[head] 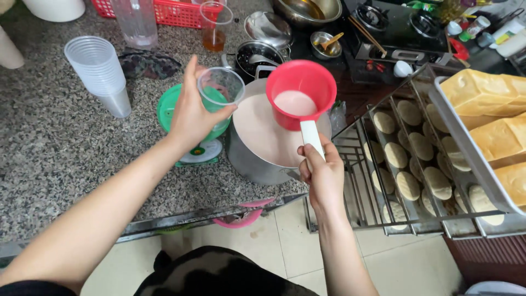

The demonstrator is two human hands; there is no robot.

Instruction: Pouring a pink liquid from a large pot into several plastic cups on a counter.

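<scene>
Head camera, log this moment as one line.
left hand: holds clear plastic cup | right hand: holds red ladle of pinkish liquid over steel pot

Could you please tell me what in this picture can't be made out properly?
- Head view: the clear plastic cup is partly covered by the left hand, so its base is hidden.
- The green scale is largely hidden under that hand and cup.
- The steel pot is partly blocked by the red ladle held in the right hand.
- The bread loaves are cut off by the right edge.
</scene>
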